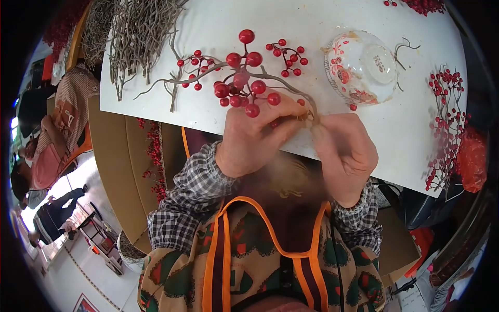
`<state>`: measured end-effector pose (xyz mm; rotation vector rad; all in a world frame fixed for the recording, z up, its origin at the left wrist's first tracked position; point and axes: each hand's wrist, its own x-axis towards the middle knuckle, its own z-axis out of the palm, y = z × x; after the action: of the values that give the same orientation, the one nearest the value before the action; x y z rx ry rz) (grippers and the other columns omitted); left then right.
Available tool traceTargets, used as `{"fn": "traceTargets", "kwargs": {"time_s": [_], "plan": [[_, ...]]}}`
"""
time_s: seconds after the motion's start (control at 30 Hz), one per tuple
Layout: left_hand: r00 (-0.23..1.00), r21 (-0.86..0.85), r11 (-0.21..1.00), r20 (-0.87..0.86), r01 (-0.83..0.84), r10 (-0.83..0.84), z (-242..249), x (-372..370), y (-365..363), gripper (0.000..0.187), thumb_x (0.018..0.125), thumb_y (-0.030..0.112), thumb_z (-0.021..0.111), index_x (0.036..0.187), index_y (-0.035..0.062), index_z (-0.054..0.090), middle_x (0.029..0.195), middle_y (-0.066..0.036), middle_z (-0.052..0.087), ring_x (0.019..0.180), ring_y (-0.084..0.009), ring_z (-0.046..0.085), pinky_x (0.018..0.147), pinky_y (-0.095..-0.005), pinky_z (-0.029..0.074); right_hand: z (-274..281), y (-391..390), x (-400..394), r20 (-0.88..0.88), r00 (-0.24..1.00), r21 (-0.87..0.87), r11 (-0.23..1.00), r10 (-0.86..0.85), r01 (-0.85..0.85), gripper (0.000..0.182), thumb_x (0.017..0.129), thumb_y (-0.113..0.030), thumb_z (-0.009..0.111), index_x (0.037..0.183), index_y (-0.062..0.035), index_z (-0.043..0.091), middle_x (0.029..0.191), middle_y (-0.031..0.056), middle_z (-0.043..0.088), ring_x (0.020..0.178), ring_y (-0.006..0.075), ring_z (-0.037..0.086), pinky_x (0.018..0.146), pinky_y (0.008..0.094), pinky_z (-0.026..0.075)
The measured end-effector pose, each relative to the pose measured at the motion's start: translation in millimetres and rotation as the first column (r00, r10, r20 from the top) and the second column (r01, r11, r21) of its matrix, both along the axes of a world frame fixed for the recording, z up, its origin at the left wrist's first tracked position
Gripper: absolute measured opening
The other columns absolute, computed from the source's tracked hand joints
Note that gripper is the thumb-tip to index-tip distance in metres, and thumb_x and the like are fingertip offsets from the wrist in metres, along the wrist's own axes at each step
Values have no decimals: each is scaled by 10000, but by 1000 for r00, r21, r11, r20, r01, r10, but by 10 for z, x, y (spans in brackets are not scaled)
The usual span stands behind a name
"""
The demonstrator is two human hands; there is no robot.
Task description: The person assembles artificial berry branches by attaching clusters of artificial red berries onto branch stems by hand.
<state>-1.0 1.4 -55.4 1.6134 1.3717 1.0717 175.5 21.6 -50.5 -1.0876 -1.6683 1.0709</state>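
Above the table's near edge, my left hand [252, 138] and my right hand [347, 153] meet at the lower end of a brown twig [291, 87]. Glossy red artificial berries [252, 58] on the twig stand up in front of the left hand. Left thumb and fingers are pinched around the berry stems close to the twig. The right thumb and forefinger pinch the twig's bottom end, where something pale and thin shows between the fingertips. Beyond the hands lies a small loose berry sprig [288, 56]. An upturned patterned bowl [382, 62] with brownish smears is to the right.
Bare brown twigs [140, 36] are piled at the table's [234, 15] far left. Finished-looking berry branches [447, 119] lie along the right edge, beside a red plastic bag [472, 161]. A cardboard box [119, 171] stands below at left. Other people [57, 213] are farther left.
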Motion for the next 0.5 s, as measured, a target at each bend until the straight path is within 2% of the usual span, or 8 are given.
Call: {"fn": "traceTargets", "kwargs": {"time_s": [0.13, 0.5], "plan": [[1000, -43, 999, 4, 8, -8, -12, 6, -6, 245, 783, -81, 670, 1007, 12, 643, 946, -80, 624, 836, -145, 595, 719, -260, 487, -41, -3, 27, -8, 1000, 1, 1000, -13, 13, 158, 804, 21, 682, 949, -2, 624, 827, 72, 596, 628, 103, 530, 557, 227, 439], [1000, 20, 1000, -27, 8, -8, -9, 26, 19, 236, 782, -70, 677, 999, 21, 657, 960, -80, 626, 814, -136, 599, 697, -243, 490, -44, 2, 5, 10, 1000, 22, 1000, -19, 19, 180, 798, 18, 691, 965, -4, 626, 840, 74, 602, 634, 107, 540, 557, 229, 444]]}}
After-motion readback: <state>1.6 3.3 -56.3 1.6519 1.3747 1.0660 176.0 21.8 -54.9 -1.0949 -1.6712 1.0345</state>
